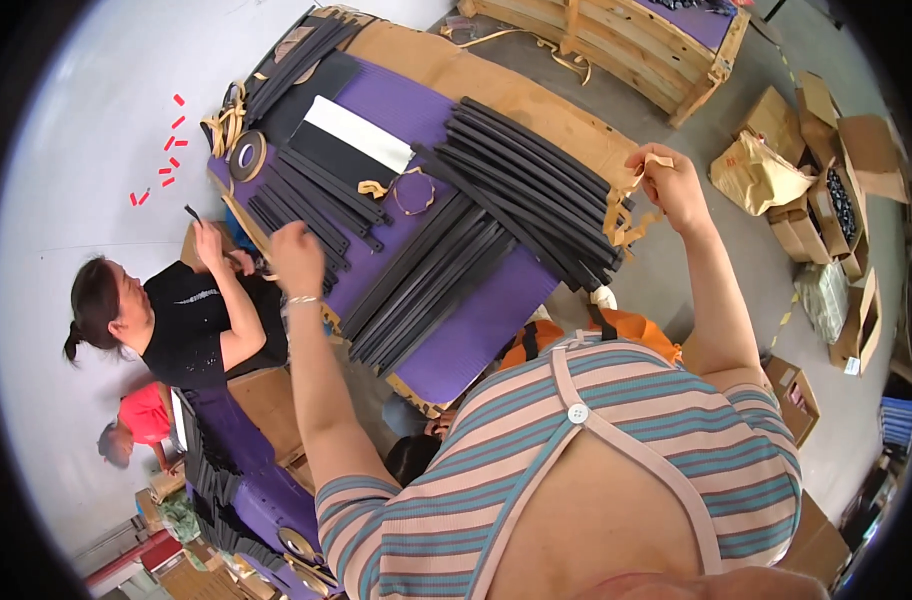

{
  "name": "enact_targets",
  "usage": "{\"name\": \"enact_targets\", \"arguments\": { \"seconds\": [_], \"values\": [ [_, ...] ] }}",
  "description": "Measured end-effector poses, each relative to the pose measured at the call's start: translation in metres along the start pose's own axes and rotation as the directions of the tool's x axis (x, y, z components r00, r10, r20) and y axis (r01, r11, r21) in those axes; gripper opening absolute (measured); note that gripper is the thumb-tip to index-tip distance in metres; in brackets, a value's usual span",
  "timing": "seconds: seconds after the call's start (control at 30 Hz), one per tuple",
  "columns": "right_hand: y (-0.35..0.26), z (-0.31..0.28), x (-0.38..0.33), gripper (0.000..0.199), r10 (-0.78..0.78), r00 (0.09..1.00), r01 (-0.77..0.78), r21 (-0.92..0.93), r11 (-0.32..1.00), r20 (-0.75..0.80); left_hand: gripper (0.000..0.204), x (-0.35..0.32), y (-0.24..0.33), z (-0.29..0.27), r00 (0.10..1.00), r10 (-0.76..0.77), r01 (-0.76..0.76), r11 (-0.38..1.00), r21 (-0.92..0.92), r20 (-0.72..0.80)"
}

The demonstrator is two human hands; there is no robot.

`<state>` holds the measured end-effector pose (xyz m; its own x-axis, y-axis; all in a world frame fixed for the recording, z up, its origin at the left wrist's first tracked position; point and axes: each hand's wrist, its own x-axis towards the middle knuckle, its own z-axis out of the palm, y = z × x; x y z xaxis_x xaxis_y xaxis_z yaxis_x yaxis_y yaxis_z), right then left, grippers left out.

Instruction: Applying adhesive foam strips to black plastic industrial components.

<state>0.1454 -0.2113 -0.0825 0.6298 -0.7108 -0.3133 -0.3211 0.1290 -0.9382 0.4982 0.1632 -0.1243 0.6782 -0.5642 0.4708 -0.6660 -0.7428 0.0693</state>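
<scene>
My right hand [669, 184] is raised at the right end of a purple-covered table [476, 330] and pinches a curled tan backing strip [624, 212] that trails down to the ends of long black foam strips [536, 185]. My left hand [296, 255] reaches across the table's left edge, fingers closed, beside another bundle of black strips [426, 285]; what it holds is hidden. A bracelet sits on that wrist.
A co-worker in a black shirt [191, 325] sits left of the table, hands up on a thin black strip. A tape roll [246, 156], a white sheet [361, 132], cardboard boxes [826, 210] at right and a wooden pallet [626, 45] behind.
</scene>
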Motion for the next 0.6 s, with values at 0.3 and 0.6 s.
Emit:
{"name": "enact_targets", "arguments": {
  "seconds": [0.3,0.6],
  "values": [
    [0.028,0.018,-0.041,0.016,0.193,0.968,-0.17,-0.146,0.975,0.16,0.039,0.003,0.076,0.207,0.79,-0.119,0.281,0.942,-0.182,0.602],
    [0.073,-0.004,-0.04,0.013,0.141,0.988,-0.125,-0.222,0.967,0.057,0.019,0.043,0.062,0.246,0.843,-0.306,0.485,0.787,-0.381,0.443]
  ]
}}
